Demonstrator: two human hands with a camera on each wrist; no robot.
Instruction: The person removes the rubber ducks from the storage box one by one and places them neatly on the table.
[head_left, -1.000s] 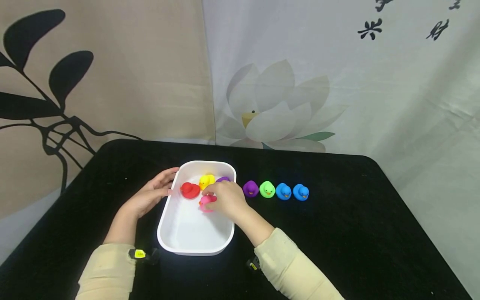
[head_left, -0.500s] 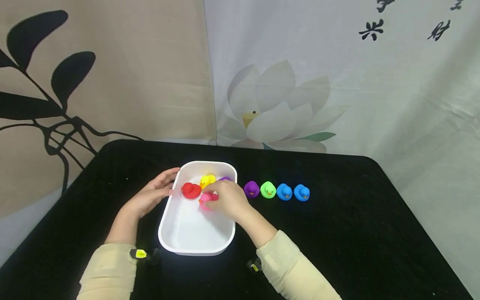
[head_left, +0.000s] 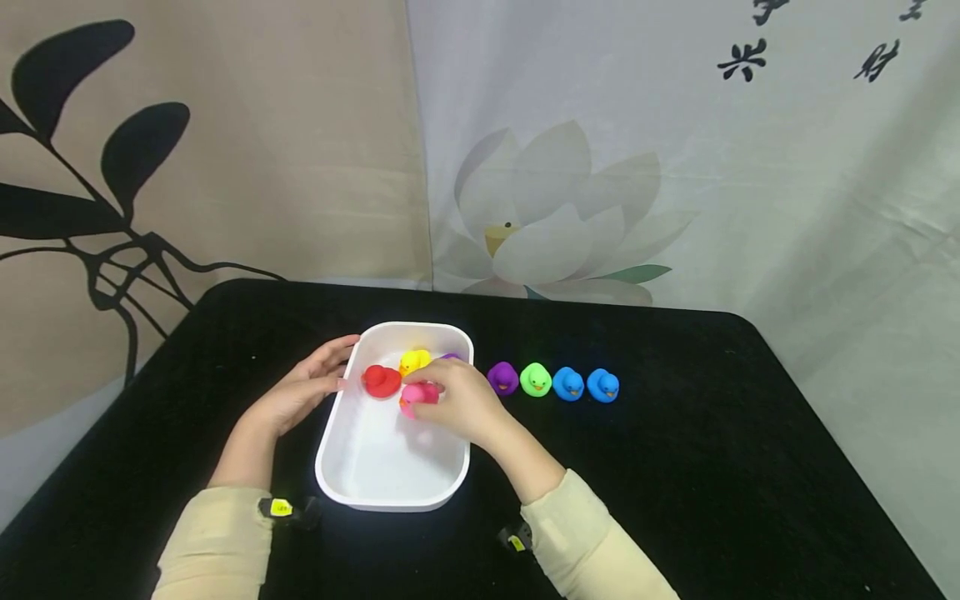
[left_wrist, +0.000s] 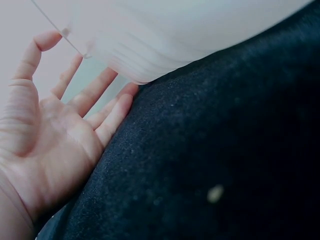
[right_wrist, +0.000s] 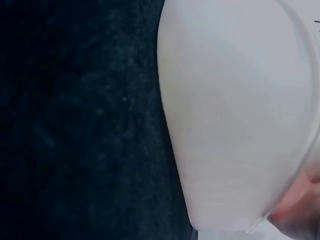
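Observation:
A white plastic tray (head_left: 375, 475) stands on the black table. Inside it, my right hand (head_left: 468, 404) pinches a pink rubber duck (head_left: 411, 400) between thumb and fingers. Left of that duck sits a red rubber duck (head_left: 381, 382), and behind it a yellow one (head_left: 414, 362). A purple duck (head_left: 450, 357) at the tray's far right is mostly hidden by my right hand. My left hand (head_left: 303, 387) touches the tray's left side with its fingertips. The left wrist view shows the left palm (left_wrist: 60, 145) turned up, fingers loosely extended against the tray wall (left_wrist: 165, 35).
Right of the tray, a row of ducks stands on the black cloth (head_left: 675, 467): a purple duck (head_left: 502, 379), a green duck (head_left: 536, 380), a blue duck (head_left: 567, 383) and another blue duck (head_left: 603, 386). A printed curtain (head_left: 300, 150) hangs behind the table.
The pink duck has shifted very slightly to the right and up in the head view, still pinched by my right hand. My left hand stays against the tray.

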